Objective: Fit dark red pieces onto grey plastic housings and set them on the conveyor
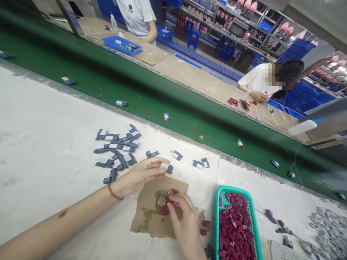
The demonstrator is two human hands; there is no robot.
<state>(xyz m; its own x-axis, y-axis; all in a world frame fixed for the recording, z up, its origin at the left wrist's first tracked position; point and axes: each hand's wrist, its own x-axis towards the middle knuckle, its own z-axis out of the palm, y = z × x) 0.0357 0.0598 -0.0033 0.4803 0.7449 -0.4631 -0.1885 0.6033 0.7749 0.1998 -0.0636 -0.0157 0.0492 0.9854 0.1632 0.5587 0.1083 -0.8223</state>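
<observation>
My left hand (153,169) pinches a small blue-grey plastic part with a white section (170,169) above the table. Lower down, my right hand (185,216) has thumb and forefinger closed on a small dark red piece (170,199). That piece is beside a round metal cap (162,201), which looks like a bottle cap, on a stained brown cardboard sheet (148,216). Other dark red pieces (163,212) lie around the cap. A pile of blue-grey and white parts (116,146) spreads beyond my left wrist, and a few more (176,155) lie past my fingers.
A teal basket (217,220) full of dark red pieces stands to the right, with grey pieces (329,227) beyond it. A green conveyor belt (146,104) carrying scattered parts crosses behind the table. Two people sit across it, near a blue tray (108,40) and a white bottle (302,127).
</observation>
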